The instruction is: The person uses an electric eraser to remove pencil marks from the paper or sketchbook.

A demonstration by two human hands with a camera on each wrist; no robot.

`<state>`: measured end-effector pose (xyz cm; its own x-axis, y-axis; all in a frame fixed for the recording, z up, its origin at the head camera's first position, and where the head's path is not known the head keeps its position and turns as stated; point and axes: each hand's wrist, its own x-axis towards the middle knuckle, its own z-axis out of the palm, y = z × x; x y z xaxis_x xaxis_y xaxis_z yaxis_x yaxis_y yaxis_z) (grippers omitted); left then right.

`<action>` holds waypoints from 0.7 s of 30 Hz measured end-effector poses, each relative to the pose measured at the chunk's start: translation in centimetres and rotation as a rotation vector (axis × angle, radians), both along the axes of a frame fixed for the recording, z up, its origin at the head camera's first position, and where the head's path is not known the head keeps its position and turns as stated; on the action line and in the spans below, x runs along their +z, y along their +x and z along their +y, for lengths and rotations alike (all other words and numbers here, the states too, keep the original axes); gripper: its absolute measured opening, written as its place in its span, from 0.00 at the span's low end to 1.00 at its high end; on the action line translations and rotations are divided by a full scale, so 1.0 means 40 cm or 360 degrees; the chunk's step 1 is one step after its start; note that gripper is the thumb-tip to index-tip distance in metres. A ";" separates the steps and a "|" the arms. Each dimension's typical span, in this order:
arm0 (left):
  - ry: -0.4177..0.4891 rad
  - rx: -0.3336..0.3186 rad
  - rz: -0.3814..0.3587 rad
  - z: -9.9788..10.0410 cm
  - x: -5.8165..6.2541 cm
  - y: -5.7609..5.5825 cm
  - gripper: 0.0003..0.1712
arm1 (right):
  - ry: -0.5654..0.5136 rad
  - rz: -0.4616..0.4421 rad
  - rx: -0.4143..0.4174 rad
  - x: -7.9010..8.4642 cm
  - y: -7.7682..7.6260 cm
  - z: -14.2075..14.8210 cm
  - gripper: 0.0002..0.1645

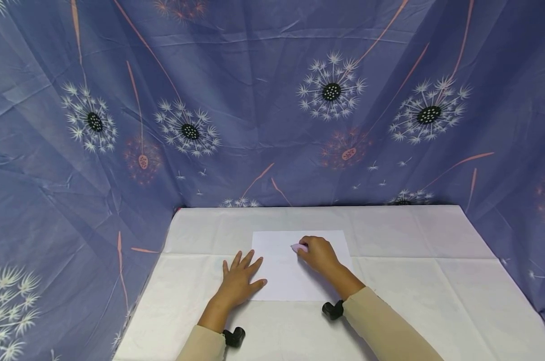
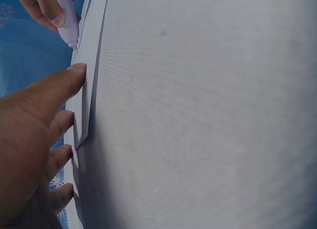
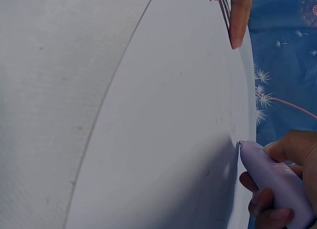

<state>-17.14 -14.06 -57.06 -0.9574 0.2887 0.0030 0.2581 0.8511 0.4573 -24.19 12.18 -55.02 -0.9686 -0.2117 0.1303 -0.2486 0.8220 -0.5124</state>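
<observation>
A white sheet of paper [image 1: 286,281] lies flat on the white-covered table. My left hand [image 1: 238,283] spreads its straight fingers over the sheet's left edge, the thumb resting on the paper. My right hand [image 1: 319,254] grips a thick lilac pen-shaped tool [image 3: 275,177] with a small narrow tip. That tip points down and left at the upper middle of the sheet and appears to touch it. Small dark specks or marks show on the paper in the right wrist view; their nature is unclear.
A white cloth [image 1: 416,286] with fold lines covers the table. Behind and at the sides hangs a blue curtain [image 1: 254,100] with dandelion prints. Black devices, one near the left wrist [image 1: 234,337] and one near the right wrist [image 1: 333,310], are strapped on.
</observation>
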 end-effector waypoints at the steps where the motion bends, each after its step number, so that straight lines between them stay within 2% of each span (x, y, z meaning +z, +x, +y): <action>1: 0.0000 0.0002 -0.0003 0.000 0.000 0.000 0.38 | -0.0001 0.0004 0.0001 -0.001 0.000 -0.001 0.10; 21: -0.0003 -0.0005 0.0007 0.001 -0.001 0.001 0.38 | -0.0003 0.0010 0.0011 -0.006 -0.011 -0.018 0.10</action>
<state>-17.09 -14.03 -57.09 -0.9565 0.2917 0.0067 0.2628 0.8512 0.4544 -24.63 11.47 -55.27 -0.9663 -0.2179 0.1370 -0.2574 0.8194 -0.5122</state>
